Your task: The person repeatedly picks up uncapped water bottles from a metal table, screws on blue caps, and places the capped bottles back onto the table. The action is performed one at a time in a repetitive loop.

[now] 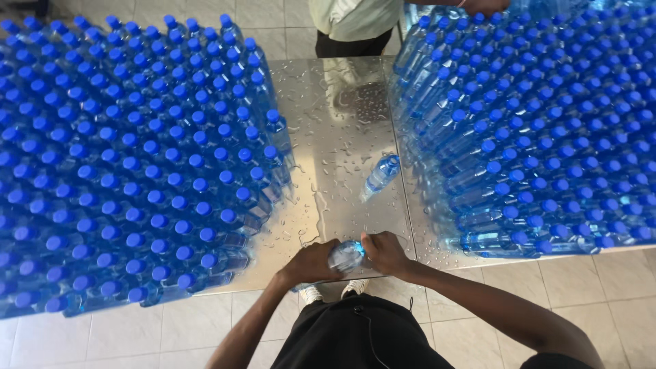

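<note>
The water bottle (346, 256) lies sideways at the near edge of the wet steel bench (342, 137), gripped by my left hand (311, 263) and my right hand (385, 251). Another bottle (380, 176) lies beyond, between blue-capped bottle stacks (137, 171).

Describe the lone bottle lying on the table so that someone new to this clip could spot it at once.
Start at the wet, shiny metal table that runs between two big blocks of upright blue-capped clear plastic water bottles. On the bare strip between them, just beyond the person's two hands, lies one clear plastic bottle with a blue cap. Unlike its upright neighbours, it lies on its side, alone.
</note>
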